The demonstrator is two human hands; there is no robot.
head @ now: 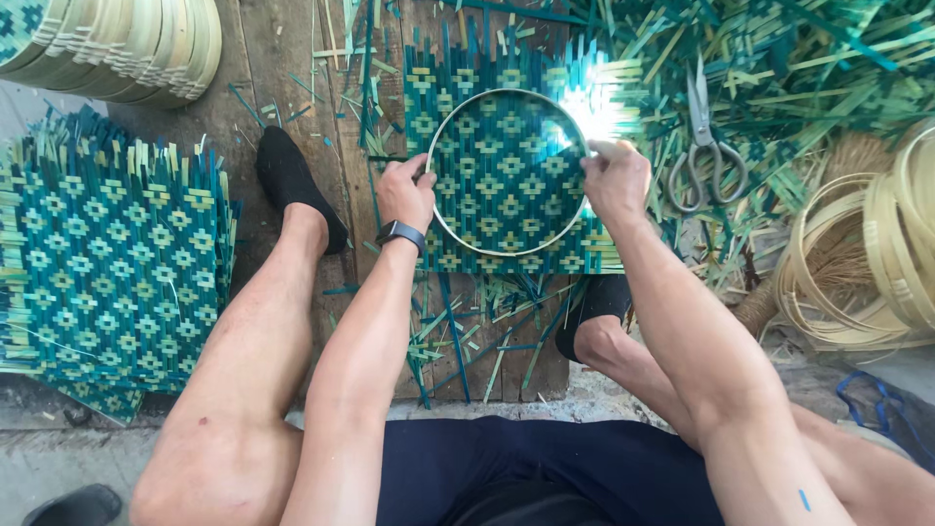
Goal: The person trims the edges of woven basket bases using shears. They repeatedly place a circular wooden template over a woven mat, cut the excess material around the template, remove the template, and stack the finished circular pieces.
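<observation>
A square woven mat (458,78) of teal and pale bamboo strips lies on the wooden floor in front of me. A thin pale ring hoop (467,239) rests flat on top of it. My left hand (404,193), with a dark watch on the wrist, grips the hoop's left rim. At the hoop's right rim, my right hand (614,178) presses the hoop against the mat. My feet in black socks sit on either side of the mat.
A stack of similar woven mats (107,253) lies at the left. Scissors (706,146) rest on a heap of cut strips at the right. Coiled pale bamboo hoops (867,263) sit at far right; stacked round pieces (127,44) at top left.
</observation>
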